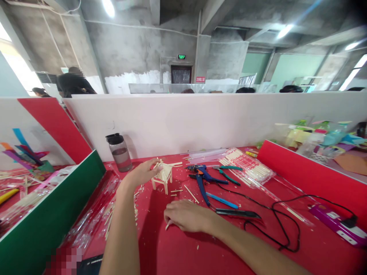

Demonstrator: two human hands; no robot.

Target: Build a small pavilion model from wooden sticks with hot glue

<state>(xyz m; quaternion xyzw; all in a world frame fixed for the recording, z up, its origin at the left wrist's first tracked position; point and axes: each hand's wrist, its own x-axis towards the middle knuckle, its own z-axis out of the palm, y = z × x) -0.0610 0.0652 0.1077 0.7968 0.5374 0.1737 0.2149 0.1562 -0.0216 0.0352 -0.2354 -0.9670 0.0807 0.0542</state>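
A small model made of pale wooden sticks [163,174] stands on legs on the red table. My left hand [143,172] grips its left side, with the fingers at its upper edge and the thumb mostly hidden. My right hand [183,215] rests on the table nearer to me, its fingers curled in. A short pale piece, which looks like a wooden stick [168,226], pokes out beneath those fingers. Loose stick pieces [191,194] lie between the model and my right hand.
Right of the model lie a blue glue gun [202,179], green-handled pliers [229,172], a blue pen-like tool [222,200] and a black cutter [237,213]. Bundled sticks [246,166], a purple power strip [338,225] and a black cable are farther right. A bottle [119,152] stands behind.
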